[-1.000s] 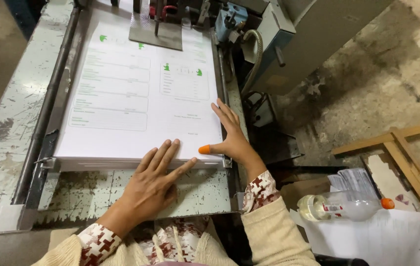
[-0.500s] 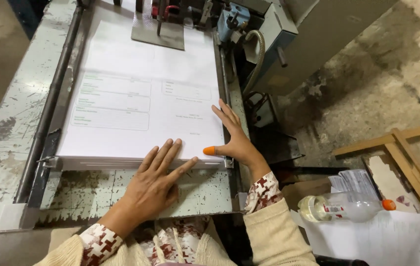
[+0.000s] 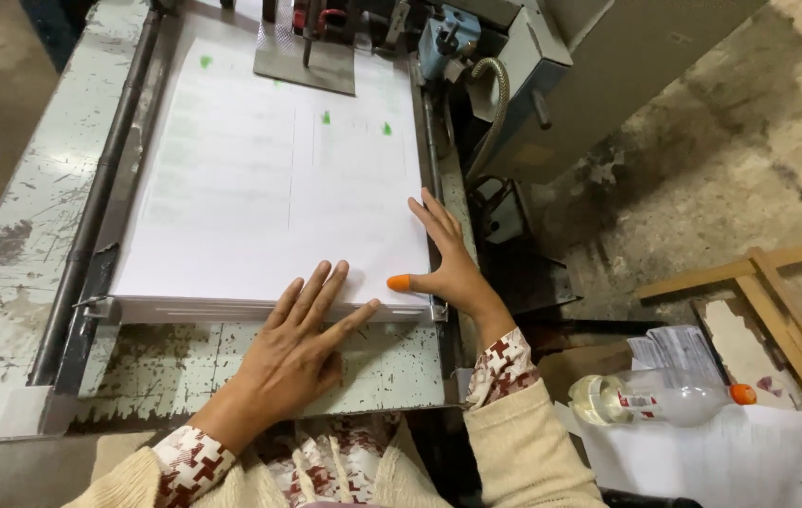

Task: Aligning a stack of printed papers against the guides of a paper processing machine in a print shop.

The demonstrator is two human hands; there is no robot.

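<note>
A thick stack of white printed sheets [image 3: 269,179] with faint green marks lies on the worn machine table [image 3: 15,207]. My left hand [image 3: 302,339] rests flat, fingers spread, on the stack's near edge and the table in front of it. My right hand [image 3: 443,259] is flat against the stack's right near corner, its thumb wearing an orange rubber tip that touches the top sheet. Neither hand holds anything. A grey metal plate [image 3: 305,61] sits on the far end of the stack.
Printing machine parts, a blue fitting and a ribbed hose [image 3: 490,103] stand at the back right. On the floor right lie a plastic bottle [image 3: 660,400] with an orange cap, loose white sheets [image 3: 730,461] and a wooden frame [image 3: 777,292]. A metal rail [image 3: 105,179] borders the stack's left side.
The top sheet has changed: the printed form seen before is now covered by a paler sheet. Both hands have stayed at the stack's near edge.
</note>
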